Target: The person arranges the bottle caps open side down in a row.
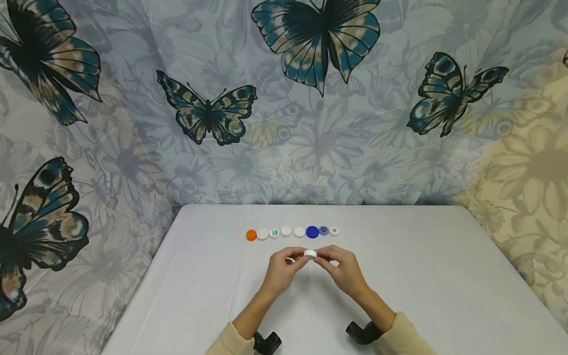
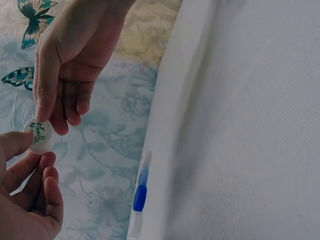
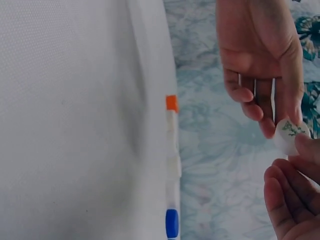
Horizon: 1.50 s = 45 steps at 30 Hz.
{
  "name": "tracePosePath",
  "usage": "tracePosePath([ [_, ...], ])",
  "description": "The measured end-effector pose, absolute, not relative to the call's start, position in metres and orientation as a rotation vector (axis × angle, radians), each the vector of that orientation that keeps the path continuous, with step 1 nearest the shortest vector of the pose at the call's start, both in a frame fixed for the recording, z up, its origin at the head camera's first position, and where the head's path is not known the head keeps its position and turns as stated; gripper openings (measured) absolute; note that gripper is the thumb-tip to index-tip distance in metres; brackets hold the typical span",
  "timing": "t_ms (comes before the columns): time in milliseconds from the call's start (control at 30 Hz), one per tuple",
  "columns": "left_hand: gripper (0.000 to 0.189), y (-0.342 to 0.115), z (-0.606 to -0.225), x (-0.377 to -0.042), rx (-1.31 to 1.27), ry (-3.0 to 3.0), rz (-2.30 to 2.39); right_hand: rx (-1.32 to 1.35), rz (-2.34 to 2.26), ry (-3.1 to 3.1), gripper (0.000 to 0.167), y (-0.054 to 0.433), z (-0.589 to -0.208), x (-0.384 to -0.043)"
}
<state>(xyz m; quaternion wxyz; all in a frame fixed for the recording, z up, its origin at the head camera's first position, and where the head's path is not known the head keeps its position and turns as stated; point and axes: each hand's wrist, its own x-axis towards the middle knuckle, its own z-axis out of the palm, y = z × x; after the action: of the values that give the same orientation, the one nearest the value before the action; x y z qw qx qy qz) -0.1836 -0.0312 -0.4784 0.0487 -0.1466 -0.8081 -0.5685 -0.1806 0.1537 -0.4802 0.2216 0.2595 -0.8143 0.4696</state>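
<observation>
A white bottle cap (image 1: 310,254) is held up between both hands above the near side of the row of caps. My left hand (image 1: 281,270) pinches its left edge between thumb and fingers. From the other side, my right hand (image 1: 343,270) grips the right edge the same way. Green print shows on one face of the cap (image 2: 40,136) in the left wrist view, where the left hand (image 2: 30,190) is below and the right hand (image 2: 75,55) above. In the right wrist view the printed cap (image 3: 286,135) sits between the fingertips of both hands.
Across the white table (image 1: 199,276) runs a row of bottle caps: an orange cap (image 1: 251,235), several white ones, a dark blue cap (image 1: 312,231), a light blue cap (image 1: 324,230) and a white cap (image 1: 335,231) with dark print. Butterfly-patterned fabric (image 1: 248,167) hangs behind.
</observation>
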Motion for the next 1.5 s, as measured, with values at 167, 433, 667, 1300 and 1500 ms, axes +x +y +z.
tracePosePath([
  [167,0.023,-0.03,-0.478,-0.182,-0.421,-2.418,-1.78,0.661,1.321,-2.299,0.01,0.153,-0.48,-0.179],
  [433,0.021,-0.028,-0.482,-0.177,-0.425,-2.384,-1.885,0.62,1.353,-2.305,0.018,0.153,-0.48,-0.174],
  [667,0.024,-0.028,-0.479,-0.175,-0.414,-2.414,-1.878,0.662,1.327,-2.349,0.03,0.153,-0.48,-0.172],
  [1300,0.029,-0.038,-0.483,-0.184,-0.625,-2.616,-1.574,0.636,1.338,-2.502,0.022,0.155,-0.477,-0.173],
  [1500,0.029,-0.037,-0.481,-0.185,-0.661,-2.616,-1.519,0.605,1.331,-2.558,0.021,0.154,-0.476,-0.175],
])
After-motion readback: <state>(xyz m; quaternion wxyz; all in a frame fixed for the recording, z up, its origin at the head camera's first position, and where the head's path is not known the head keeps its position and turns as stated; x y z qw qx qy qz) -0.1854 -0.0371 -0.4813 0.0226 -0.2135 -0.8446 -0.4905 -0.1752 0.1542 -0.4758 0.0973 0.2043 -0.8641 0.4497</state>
